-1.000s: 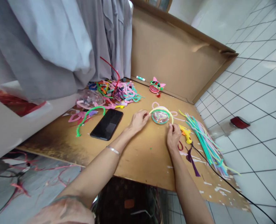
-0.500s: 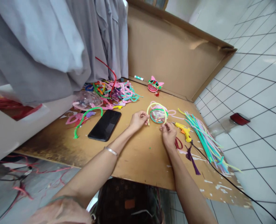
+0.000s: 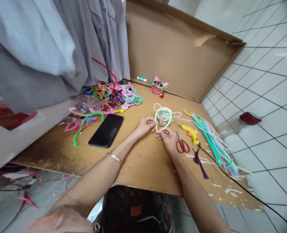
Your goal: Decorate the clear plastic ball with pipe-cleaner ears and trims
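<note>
Head view: both hands work low over the middle of the tabletop (image 3: 143, 171), where the light is open and nothing crowds the wrists. A pale yellow fuzzy stem (image 3: 170, 117) is bent into a near-circle between them, in front of a clear rounded piece with a green rim (image 3: 163, 117); whether the two touch, I cannot tell. The left hand (image 3: 146, 125) pinches one end between thumb and forefinger, a short tip poking out below; the right hand (image 3: 167, 137) pinches near the other end — presumably because a grip at both ends lets the soft stem bow round without creasing. The two sets of fingers sit just beside each other.

Red-handled scissors (image 3: 180, 141) and a yellow glue gun (image 3: 191, 133) lie beside the right hand, likely for a quick reach, with the gun's black cord (image 3: 233, 186) running off to the right, away from the forearms. Past them the straight stems (image 3: 210, 142) lie roughly aligned in a bundle, probably easier to draw from singly than the tangled pile (image 3: 122, 94) at the far left. A phone (image 3: 106, 131) lies flat, well apart from the hands.
</note>
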`<action>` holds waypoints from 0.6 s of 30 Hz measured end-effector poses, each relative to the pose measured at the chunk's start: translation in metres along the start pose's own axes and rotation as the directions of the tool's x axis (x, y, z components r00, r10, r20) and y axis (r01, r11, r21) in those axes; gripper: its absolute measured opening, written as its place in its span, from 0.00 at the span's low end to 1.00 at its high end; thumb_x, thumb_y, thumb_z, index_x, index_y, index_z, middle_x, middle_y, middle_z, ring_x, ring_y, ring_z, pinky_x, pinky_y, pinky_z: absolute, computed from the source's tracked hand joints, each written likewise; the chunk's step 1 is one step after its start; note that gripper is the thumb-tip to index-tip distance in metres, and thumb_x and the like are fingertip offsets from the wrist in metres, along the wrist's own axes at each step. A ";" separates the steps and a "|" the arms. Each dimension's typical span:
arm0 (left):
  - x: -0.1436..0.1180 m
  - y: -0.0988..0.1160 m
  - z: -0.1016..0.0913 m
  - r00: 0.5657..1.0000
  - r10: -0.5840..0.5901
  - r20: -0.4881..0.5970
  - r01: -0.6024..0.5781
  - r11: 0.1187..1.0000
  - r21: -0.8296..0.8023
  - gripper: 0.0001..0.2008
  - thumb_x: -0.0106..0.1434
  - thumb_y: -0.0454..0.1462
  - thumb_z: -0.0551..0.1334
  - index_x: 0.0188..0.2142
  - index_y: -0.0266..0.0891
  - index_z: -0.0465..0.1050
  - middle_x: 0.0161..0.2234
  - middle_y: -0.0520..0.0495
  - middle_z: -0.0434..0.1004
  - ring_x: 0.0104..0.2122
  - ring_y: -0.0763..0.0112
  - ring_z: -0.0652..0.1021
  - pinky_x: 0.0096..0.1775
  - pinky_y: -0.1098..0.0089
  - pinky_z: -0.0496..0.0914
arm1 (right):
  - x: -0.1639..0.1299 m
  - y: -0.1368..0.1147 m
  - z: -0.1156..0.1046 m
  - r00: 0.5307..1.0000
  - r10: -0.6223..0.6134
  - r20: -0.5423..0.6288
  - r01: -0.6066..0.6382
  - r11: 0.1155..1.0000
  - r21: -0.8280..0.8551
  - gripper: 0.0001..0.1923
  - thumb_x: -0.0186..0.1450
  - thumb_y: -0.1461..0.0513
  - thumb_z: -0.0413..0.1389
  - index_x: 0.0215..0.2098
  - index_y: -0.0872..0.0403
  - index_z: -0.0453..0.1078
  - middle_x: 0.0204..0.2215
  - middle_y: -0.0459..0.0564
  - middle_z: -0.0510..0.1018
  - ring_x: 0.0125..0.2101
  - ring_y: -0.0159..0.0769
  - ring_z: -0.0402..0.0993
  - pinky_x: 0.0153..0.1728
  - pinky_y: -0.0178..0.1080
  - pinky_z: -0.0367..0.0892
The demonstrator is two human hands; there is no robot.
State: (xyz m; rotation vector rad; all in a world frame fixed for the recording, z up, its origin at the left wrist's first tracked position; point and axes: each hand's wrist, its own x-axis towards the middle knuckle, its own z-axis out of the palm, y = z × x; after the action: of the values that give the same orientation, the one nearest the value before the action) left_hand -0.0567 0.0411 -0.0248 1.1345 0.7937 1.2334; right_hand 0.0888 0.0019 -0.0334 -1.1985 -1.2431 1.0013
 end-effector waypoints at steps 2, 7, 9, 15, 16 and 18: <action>0.000 0.001 -0.001 1.000 -0.012 -0.011 0.011 1.000 -0.009 0.21 0.47 0.48 0.73 0.27 0.35 0.69 0.19 0.53 0.74 0.18 0.80 0.71 0.25 0.76 0.67 | 0.000 -0.001 0.000 0.999 0.030 0.026 -0.031 0.999 0.020 0.16 0.50 0.51 0.65 0.27 0.55 0.71 0.19 0.44 0.77 0.18 0.28 0.72 0.21 0.31 0.68; 0.001 0.003 -0.004 1.000 -0.014 -0.026 0.014 1.000 -0.012 0.22 0.46 0.48 0.74 0.28 0.34 0.69 0.19 0.53 0.74 0.18 0.80 0.72 0.25 0.76 0.67 | 0.002 0.000 -0.002 0.994 0.083 0.077 -0.088 0.993 0.075 0.18 0.48 0.51 0.66 0.28 0.55 0.71 0.21 0.45 0.78 0.20 0.30 0.75 0.23 0.31 0.69; 0.000 0.003 -0.003 1.000 -0.012 -0.023 0.011 1.000 -0.015 0.21 0.47 0.47 0.74 0.28 0.34 0.69 0.19 0.53 0.74 0.18 0.80 0.71 0.25 0.77 0.67 | 0.002 0.001 -0.002 0.993 0.096 0.070 -0.103 0.989 0.104 0.18 0.47 0.52 0.67 0.28 0.54 0.71 0.21 0.45 0.78 0.21 0.30 0.75 0.23 0.31 0.69; -0.001 0.004 0.000 1.000 -0.003 -0.008 0.003 1.000 -0.007 0.20 0.49 0.46 0.73 0.27 0.34 0.68 0.19 0.54 0.74 0.18 0.81 0.72 0.25 0.77 0.67 | 0.002 0.001 0.000 0.992 0.110 0.058 -0.117 0.986 0.119 0.17 0.46 0.54 0.68 0.28 0.55 0.71 0.20 0.44 0.78 0.21 0.30 0.75 0.22 0.30 0.69; -0.002 0.004 0.000 1.000 -0.002 -0.007 0.002 1.000 -0.005 0.20 0.49 0.46 0.73 0.28 0.34 0.68 0.19 0.54 0.73 0.18 0.81 0.72 0.25 0.77 0.67 | 0.001 0.001 0.000 0.992 0.111 0.060 -0.117 0.986 0.117 0.17 0.46 0.54 0.68 0.28 0.55 0.70 0.20 0.44 0.78 0.20 0.30 0.75 0.22 0.31 0.69; -0.002 0.004 0.001 1.000 0.001 -0.009 -0.001 1.000 -0.003 0.20 0.49 0.46 0.73 0.27 0.34 0.68 0.19 0.54 0.73 0.18 0.80 0.72 0.25 0.77 0.67 | 0.001 0.001 0.001 0.991 0.115 0.065 -0.122 0.986 0.117 0.17 0.46 0.55 0.68 0.28 0.55 0.70 0.20 0.44 0.78 0.20 0.29 0.75 0.22 0.30 0.69</action>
State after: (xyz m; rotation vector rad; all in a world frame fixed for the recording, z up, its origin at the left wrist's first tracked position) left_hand -0.0576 0.0392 -0.0210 1.1273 0.7977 1.2413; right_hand 0.0884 0.0031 -0.0340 -1.1666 -1.1497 1.1895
